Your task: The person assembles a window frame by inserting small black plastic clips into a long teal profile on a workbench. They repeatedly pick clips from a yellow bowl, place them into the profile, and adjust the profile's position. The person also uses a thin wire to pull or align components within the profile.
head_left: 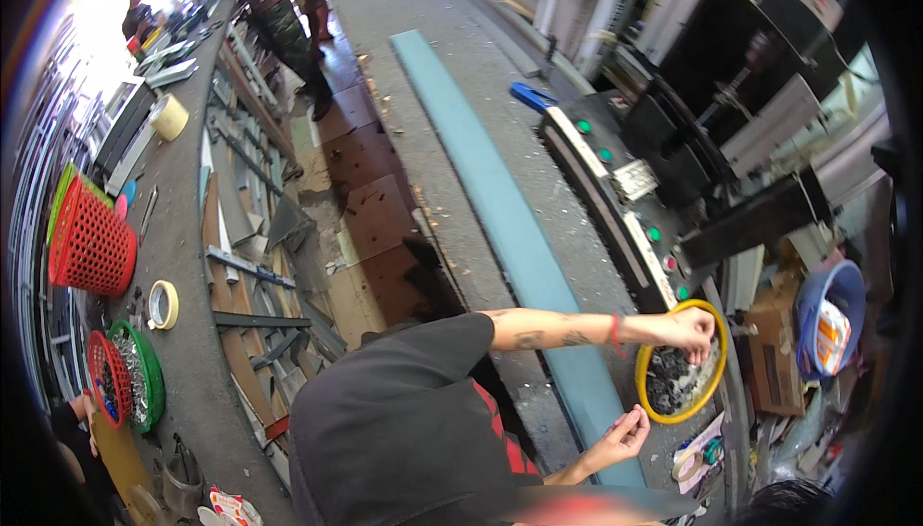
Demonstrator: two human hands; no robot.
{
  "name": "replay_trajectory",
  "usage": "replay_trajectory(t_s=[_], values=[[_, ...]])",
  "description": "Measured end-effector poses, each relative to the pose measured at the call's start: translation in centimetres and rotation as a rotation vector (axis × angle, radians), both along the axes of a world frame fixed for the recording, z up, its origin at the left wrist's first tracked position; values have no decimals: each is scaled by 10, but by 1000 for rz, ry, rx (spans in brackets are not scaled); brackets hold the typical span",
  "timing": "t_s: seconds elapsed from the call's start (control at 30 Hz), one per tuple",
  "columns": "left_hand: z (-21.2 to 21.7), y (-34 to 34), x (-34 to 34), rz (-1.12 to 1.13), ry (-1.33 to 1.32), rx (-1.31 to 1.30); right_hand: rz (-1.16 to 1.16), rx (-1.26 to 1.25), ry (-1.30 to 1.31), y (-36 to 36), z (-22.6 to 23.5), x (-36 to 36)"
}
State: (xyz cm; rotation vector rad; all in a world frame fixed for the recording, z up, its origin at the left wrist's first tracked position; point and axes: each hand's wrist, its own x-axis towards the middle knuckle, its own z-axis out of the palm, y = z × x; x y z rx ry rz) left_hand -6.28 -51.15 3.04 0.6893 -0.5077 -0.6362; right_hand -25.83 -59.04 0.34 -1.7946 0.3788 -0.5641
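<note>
My left hand [688, 331] reaches over a round yellow-rimmed basket [642, 372], its fingertips pressed together and pointing down at the contents. Small dark pieces and paler, silvery ones [668, 380] fill the basket. Just outside the near rim, my right hand [623, 437] is raised with thumb and fingers pinched; anything between them is too small to make out. A long blue-grey flat profile [510, 209] lies along the bench, passing beneath my left forearm and beside my right hand.
A panel with green buttons [630, 213] runs along the bench beside a blue tool [532, 95]. A blue basket [812, 324] stands far right. Red baskets [101, 242] and tape rolls [163, 304] sit on the left bench. Co-workers [274, 16] stand at the far left.
</note>
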Motion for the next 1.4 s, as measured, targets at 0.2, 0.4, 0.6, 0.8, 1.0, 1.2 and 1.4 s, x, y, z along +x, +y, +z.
replay_trajectory(t_s=[0.2,0.4,0.6,0.8,1.0,1.2,1.4], values=[[-42,246,-71,331,229,-196,188,125,-142,113,22,26],[-104,459,-170,865,404,12,401,348,-103,313,18,78],[-105,596,-201,1111,553,-307,770,509,-97,525,0,123],[-109,682,-173,1300,595,-202,1060,646,287,651,-54,171],[-114,791,-94,1478,437,114,1034,667,359,720,-96,240],[-89,871,0,1445,73,641,968,675,441,769,-101,281],[-78,885,122,1121,-777,1462,794,643,525,777,-91,279]])
